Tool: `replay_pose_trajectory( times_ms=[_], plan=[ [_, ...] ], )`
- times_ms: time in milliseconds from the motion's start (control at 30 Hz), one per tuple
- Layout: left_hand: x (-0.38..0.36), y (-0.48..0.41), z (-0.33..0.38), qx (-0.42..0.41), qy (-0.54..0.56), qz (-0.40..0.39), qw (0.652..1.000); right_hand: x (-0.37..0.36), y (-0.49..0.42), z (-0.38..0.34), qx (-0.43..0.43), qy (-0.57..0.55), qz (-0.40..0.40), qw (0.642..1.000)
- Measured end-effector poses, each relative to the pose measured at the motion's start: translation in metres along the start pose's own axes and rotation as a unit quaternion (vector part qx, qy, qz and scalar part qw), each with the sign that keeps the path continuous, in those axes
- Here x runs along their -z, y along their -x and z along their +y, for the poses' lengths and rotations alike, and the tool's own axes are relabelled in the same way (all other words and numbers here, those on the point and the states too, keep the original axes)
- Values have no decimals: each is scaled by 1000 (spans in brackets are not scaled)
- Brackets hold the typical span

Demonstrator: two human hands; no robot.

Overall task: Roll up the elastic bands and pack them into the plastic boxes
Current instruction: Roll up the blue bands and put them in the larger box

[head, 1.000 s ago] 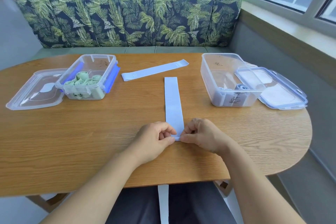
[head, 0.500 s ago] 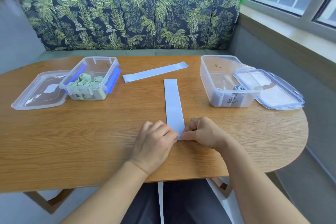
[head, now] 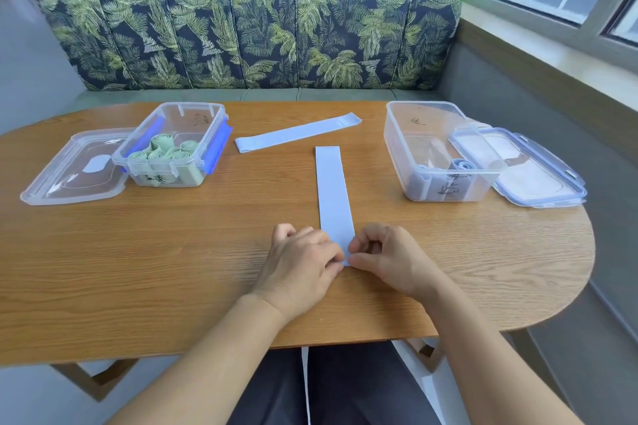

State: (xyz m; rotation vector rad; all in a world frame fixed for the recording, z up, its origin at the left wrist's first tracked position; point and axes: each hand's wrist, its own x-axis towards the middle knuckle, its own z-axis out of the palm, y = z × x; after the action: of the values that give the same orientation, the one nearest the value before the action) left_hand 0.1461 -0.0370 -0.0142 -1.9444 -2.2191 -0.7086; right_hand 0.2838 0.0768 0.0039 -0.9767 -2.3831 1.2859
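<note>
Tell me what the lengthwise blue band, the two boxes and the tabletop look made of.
Blue band: thin matte elastic, likely rubber or latex; lies flat. Left box and right box: clear glossy plastic; contents show through. Tabletop: wood or wood-look laminate; visible grain, satin sheen.

Now palm-down, left hand (head: 300,262) over band (head: 333,190)

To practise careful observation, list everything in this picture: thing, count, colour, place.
centre band: 1, pale blue, mid-table
slanted band: 1, pale blue, behind it
left box: 1, clear, table left
green rolls: several, green, inside left box
right box: 1, clear, table right
blue roll: at least 1, inside right box
left lid, right lid: clear, beside their boxes
table: 1, wooden
sofa: 1, leaf-print, behind table
left hand, right hand: fingers gripping centre band's near end
</note>
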Motion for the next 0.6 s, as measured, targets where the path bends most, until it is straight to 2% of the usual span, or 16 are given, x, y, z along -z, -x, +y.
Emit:
replay_pose_trajectory(
  times_ms=[167,600],
  plan=[
    [1,0,0,33,18,-41,998,-7,8,10,47,1,49,998],
    [5,2,4,21,6,-39,999,-15,15,21,101,49,93,989]
  ],
)
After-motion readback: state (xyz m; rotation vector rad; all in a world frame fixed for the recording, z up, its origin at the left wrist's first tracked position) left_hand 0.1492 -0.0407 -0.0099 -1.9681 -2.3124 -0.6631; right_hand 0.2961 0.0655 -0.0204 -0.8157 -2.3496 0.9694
